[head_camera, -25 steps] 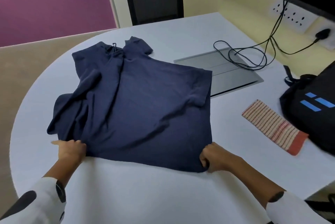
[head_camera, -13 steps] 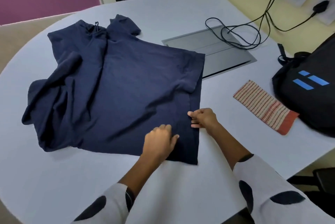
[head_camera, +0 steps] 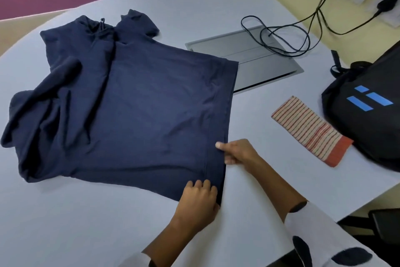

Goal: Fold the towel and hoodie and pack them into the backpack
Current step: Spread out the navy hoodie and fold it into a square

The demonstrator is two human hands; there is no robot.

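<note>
A person is working at the hem of a navy blue fabric hoodie, which is lying spread across the pale grey round table. The right hand is pinching the hem edge, thumb on top, apparently to keep it taut. The left hand is gripping the hoodie's near corner with curled fingers, likely readying a fold. Right of the hoodie, the folded striped beige-and-orange towel is lying flat, touching the black backpack with blue stripes, which is waiting beyond it for packing.

l hand curled, gripping; r hand pinching, thumb out.
</note>
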